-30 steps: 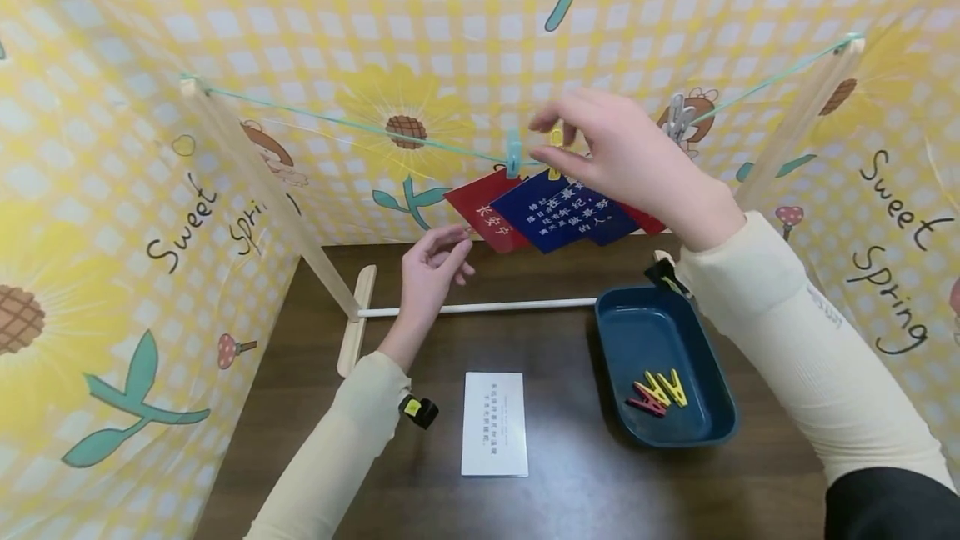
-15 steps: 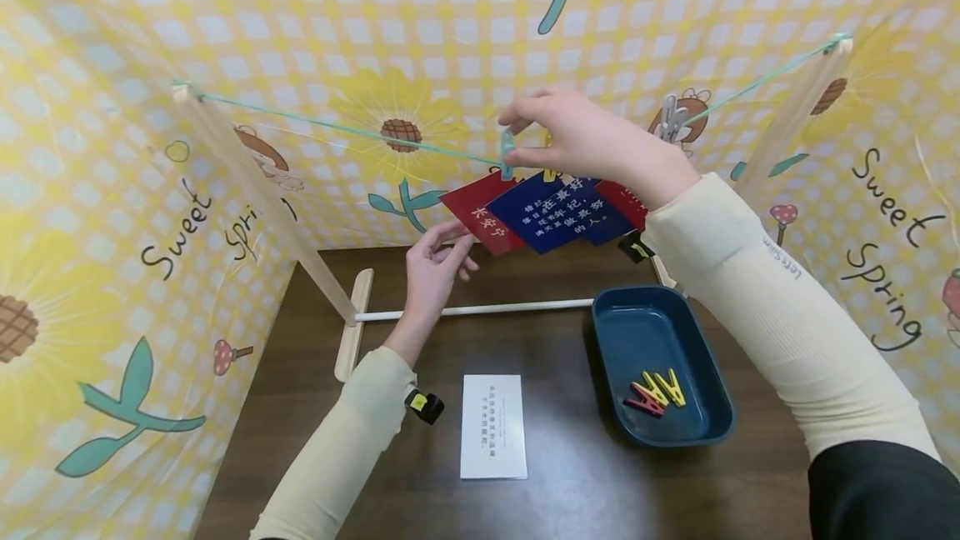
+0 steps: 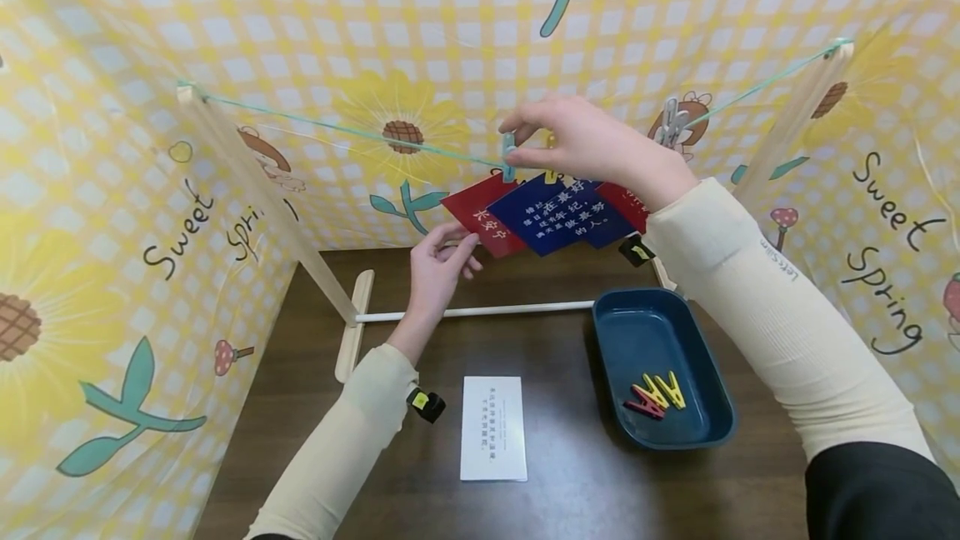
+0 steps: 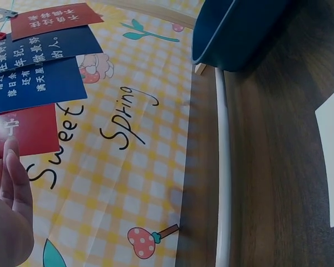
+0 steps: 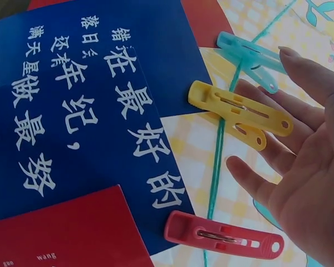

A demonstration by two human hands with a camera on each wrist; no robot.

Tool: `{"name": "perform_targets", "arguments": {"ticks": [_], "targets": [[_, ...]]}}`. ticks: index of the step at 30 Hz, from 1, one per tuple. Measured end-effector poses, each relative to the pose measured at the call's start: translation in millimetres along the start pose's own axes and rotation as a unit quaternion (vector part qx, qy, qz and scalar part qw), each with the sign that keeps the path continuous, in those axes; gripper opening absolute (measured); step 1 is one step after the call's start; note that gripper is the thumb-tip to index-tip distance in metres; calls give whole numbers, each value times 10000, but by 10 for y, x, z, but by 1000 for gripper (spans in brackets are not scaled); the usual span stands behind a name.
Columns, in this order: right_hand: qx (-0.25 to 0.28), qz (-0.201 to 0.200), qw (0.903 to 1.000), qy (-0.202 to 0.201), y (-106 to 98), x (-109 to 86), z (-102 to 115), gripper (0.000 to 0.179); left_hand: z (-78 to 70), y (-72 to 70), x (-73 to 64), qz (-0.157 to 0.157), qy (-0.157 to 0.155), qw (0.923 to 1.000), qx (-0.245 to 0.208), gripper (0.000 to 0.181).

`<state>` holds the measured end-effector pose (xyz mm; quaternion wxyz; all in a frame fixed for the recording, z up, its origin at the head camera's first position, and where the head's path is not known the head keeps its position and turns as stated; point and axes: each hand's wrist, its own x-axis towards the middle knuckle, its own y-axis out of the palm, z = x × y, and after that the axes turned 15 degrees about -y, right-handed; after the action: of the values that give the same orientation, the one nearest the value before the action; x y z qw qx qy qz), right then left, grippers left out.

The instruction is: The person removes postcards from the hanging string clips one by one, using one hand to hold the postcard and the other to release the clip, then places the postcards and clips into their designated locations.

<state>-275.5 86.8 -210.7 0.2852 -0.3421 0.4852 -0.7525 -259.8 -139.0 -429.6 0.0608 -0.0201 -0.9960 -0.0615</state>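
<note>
My right hand [image 3: 588,140] pinches a light-blue clothespin [image 3: 508,161] that clips a red card [image 3: 483,211] to the green line. The right wrist view shows the thumb at the tail of that clothespin. At the red card's lower left edge, my left hand [image 3: 438,265] pinches the card between thumb and fingers. Blue cards [image 3: 536,219] with white writing hang just to the right, overlapping. A yellow clothespin [image 5: 239,108] and a red clothespin [image 5: 222,236] grip the line beside my right palm. Another red card [image 4: 55,19] hangs farther along, partly behind my right wrist in the head view.
Wooden posts [image 3: 240,182] hold the line at both ends, joined below by a white rod [image 3: 517,307]. A dark blue tray [image 3: 720,415] holds yellow and red clothespins. A white card [image 3: 493,432] lies on the brown table [image 3: 570,490]. Grey clothespins [image 3: 671,123] sit farther right on the line.
My right hand has moved left from the yellow clothespin to the light-blue one and pinches it. My left hand has shifted slightly right, onto the red card's edge.
</note>
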Motion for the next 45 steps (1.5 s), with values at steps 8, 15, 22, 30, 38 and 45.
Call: {"name": "perform_targets", "arguments": {"ticks": [8,15,22,30,38,45], "targets": [[286,-103,9995,13,11,10,-10,46,-13,-5,-10,3,40,10000,74,21],[412,-125,9990,68,-4,2,12,38,-41,-43,-22,-127,168,9987,467,18],[167,-203,9994,-231,17,-18,15,25,-37,-63,-26,-178,174,9989,391,18],[95,-809,9947,-628,84,-50,-6,12,-44,-83,-23,-198,177,9990,350,17],[-11,-1594,9826,-957,168,-79,-38,8,-44,-107,-26,-102,187,9988,438,16],[-149,-1802,9789,-947,174,-62,-50,10,-30,-130,-20,-123,255,9984,496,17]]}}
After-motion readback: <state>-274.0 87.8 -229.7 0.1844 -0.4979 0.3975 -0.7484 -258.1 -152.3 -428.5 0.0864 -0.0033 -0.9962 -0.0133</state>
